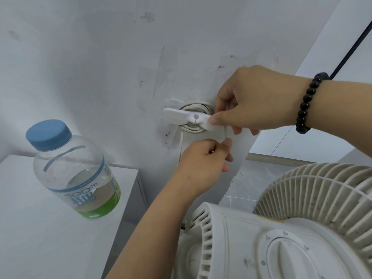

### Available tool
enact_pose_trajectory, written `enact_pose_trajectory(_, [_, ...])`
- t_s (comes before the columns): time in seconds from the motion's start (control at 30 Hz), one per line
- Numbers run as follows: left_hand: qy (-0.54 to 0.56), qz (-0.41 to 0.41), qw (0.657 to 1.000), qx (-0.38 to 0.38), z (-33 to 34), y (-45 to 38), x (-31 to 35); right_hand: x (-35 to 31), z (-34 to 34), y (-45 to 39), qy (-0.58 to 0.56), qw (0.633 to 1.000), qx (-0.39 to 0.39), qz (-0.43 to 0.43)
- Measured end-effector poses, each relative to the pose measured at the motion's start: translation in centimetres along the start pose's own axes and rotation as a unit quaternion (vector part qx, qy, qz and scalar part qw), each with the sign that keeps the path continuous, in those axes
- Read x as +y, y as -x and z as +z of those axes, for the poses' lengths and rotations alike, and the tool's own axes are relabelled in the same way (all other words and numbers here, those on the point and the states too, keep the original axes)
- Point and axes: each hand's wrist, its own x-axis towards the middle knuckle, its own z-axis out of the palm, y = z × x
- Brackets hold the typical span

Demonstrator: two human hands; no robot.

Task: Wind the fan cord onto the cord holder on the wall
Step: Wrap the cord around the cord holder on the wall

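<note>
A white cord holder (186, 118) sits on the wall (90, 63), low and near the wall's outer corner. Its flat bar lies crosswise, with a small keyhole slot at the middle. Behind the bar the white fan cord (193, 128) lies in several coils wound round the holder. One strand drops straight down from the coils along the wall, passing behind the left hand.

The right hand (255, 97) comes in from the right, a black bead bracelet (309, 102) on its wrist. Its thumb presses on the right end of the bar and its fingers curl behind that end, so it grips the holder there. The left hand (205, 160) rises from below, just under the holder. Its thumb and forefinger pinch a short stretch of cord that runs up toward the right hand; the other fingers are curled in.

The fan (291, 228), off-white, fills the lower right, with its ribbed grille and a round dial facing up, close beneath both arms.

On the white bench (30, 228) at the left stands a clear bottle (74, 172) with a blue cap and a green-edged label, well apart from the holder. A thin black line (354, 43) crosses the far upper right.
</note>
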Motion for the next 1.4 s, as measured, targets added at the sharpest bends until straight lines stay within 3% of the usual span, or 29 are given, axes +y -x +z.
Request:
enact_pose_trajectory(0.27, [0.022,-0.027,0.999,0.030,-0.4,0.1,-0.1,-0.2,0.3,-0.1,0.000,0.999,-0.031,0.018])
enact_pose_trajectory(0.53, [-0.012,-0.060,0.998,-0.016,-2.7,0.5,0.1,-0.3,0.2,-0.1,0.008,0.999,-0.035,0.018])
enact_pose_trajectory(1.03, [-0.039,-0.052,0.995,0.080,-5.7,0.8,0.0,-0.4,0.1,0.0,0.004,0.999,-0.033,0.021])
enact_pose_trajectory(1.17, [-0.005,-0.048,0.995,0.090,-6.0,0.4,-0.3,-0.4,0.1,0.0,0.002,0.999,-0.037,0.025])
enact_pose_trajectory(1.27, [0.029,-0.047,0.997,0.055,-6.3,0.2,-0.5,-0.5,0.0,0.0,-0.001,0.999,-0.036,0.028])
enact_pose_trajectory(1.4, [0.165,-0.058,0.985,-0.001,-6.7,0.4,-0.5,-0.5,0.1,0.0,0.000,0.999,-0.034,0.031])
